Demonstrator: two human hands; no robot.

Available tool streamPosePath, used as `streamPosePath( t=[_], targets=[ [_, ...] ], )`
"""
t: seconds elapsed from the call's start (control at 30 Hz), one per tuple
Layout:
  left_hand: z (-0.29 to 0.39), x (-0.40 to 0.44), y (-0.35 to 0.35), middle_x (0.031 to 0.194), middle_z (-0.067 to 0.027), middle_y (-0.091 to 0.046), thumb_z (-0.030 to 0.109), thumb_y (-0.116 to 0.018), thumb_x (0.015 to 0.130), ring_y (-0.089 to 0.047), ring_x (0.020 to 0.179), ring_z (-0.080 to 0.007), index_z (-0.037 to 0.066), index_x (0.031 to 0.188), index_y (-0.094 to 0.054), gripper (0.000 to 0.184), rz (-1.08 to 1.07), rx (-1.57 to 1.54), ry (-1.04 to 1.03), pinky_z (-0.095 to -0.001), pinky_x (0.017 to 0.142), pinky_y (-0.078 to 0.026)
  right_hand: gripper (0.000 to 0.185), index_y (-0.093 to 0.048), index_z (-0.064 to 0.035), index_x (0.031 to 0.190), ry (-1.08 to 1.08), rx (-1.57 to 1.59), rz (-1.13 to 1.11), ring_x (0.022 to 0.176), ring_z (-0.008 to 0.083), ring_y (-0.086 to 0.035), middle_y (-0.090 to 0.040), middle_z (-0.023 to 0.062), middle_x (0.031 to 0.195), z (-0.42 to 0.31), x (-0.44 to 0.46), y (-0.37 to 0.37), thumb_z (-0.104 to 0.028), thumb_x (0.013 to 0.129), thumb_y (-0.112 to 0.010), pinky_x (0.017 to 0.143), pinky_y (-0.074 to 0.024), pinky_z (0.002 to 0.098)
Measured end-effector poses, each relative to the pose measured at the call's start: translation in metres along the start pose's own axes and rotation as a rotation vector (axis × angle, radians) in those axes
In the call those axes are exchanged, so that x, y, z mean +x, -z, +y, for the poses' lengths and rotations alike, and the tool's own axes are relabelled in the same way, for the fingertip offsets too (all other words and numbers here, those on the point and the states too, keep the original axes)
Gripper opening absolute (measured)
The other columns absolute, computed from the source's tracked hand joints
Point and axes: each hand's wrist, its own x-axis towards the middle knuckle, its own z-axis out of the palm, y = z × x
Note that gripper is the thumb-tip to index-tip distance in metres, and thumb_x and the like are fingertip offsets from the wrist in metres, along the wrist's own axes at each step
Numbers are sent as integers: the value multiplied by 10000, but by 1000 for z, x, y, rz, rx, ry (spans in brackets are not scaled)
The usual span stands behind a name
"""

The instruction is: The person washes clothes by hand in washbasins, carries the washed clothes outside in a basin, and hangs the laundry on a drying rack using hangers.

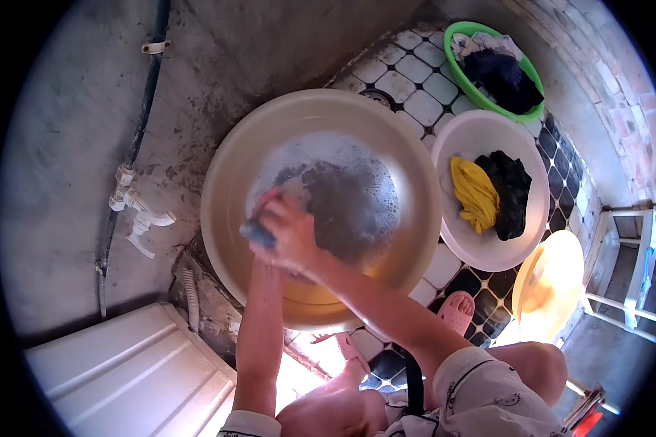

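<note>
Over tub (217, 197), blue wad (258, 235) (axis diag.)

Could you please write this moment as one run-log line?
right hand: against blue-grey item | left forearm: over beige tub, hand obscured | in tub: sudsy water | pale basin: yellow cloth, dark bundle

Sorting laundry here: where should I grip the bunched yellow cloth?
Probably around the middle of the bunched yellow cloth, from above and picture-left. It lies as a long, narrow bundle, likely easy to close around; the crumpled black item borders its right side, while the pale round plastic basin is bare on its left.
</note>
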Motion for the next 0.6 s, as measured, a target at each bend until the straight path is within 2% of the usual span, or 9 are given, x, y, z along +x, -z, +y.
streamPosePath(
  t=[0.13, 0.17, 0.27, 0.3, 0.37, 0.43, 0.5, 0.53, 0.6],
  targets=[
    [-36, -4, 3, 943, -88, -572, 356, -483, 825, -564, 876, -210, 117, 1024, -516, 313, 652, 184, -182, -377, 746, -475, 258, -597, -68, 748, -202, -7, -107, 850, 281, -528, -554, 95, 941, 48, 9, 5, -255, 583, -661, 613, -463, 380],
    [-43, -4, -12, 905, -56, -554, 235, -532, 829, -535, 740, -152, 60, 929, -525, 202, 838, 329, -197, -300, 661, -444, 265, -596, -58, 762, -260, -80, -174, 873, 279, -523, -554, 105, 958, 65, 8, 12, -259, 599, -656, 666, -457, 383],
    [-41, -7, -23, 918, -77, -563, 246, -553, 825, -544, 745, -142, 63, 979, -530, 240, 1166, 959, -305, -258, 691, -432, 297, -598, -42, 861, -276, -315, -231, 952, 283, -508, -544, 144, 1049, 113, -16, 32, -272, 674, -622, 747, -447, 384],
    [-37, -9, 9, 923, -91, -573, 257, -567, 823, -541, 786, -156, 59, 1057, -530, 308, 1032, 1066, -433, -259, 718, -423, 295, -597, -39, 874, -395, -465, -72, 954, 293, -506, -539, 160, 1059, 120, -28, 24, -268, 688, -613, 764, -440, 386],
    [-47, -1, 27, 933, -94, -568, 238, -541, 841, -535, 832, -175, 59, 1069, -522, 290, 1034, 940, -368, -282, 744, -429, 292, -596, -33, 900, -623, -757, 253, 958, 313, -502, -529, 192, 1078, 117, -61, -2, -262, 717, -595, 797, -426, 391],
    [-48, 6, 43, 962, -93, -557, 226, -507, 858, -524, 891, -189, 61, 1087, -510, 283, 969, 649, -177, -302, 789, -425, 281, -594, -23, 896, -815, -602, 154, 991, 359, -465, -496, 219, 1108, 107, -79, -38, -245, 722, -594, 834, -393, 441],
    [-41, 12, 61, 1010, -86, -539, 224, -465, 873, -506, 960, -196, 65, 1112, -491, 288, 799, 195, 164, -319, 855, -410, 238, -608, -13, 842, -1094, 167, -100, 1060, 393, -410, -473, 213, 1138, 97, -77, -51, -213, 715, -586, 903, -321, 453],
    [-45, 7, 52, 1041, -83, -531, 239, -449, 875, -499, 983, -196, 64, 1121, -483, 304, 587, 396, -28, -326, 885, -391, 163, -592, -27, 710, -696, 84, 109, 1078, 362, -401, -473, 178, 1144, 67, -76, -52, -177, 650, -617, 877, -328, 447],
    [-50, -17, 17, 1101, -76, -513, 269, -419, 878, -485, 1029, -195, 61, 1140, -467, 338, 143, 740, -438, -339, 946, -353, 148, -552, -61, 656, -367, 139, 127, 1074, 313, -417, -502, 135, 1105, 10, -50, -17, -152, 581, -641, 863, -336, 420]
  ],
)
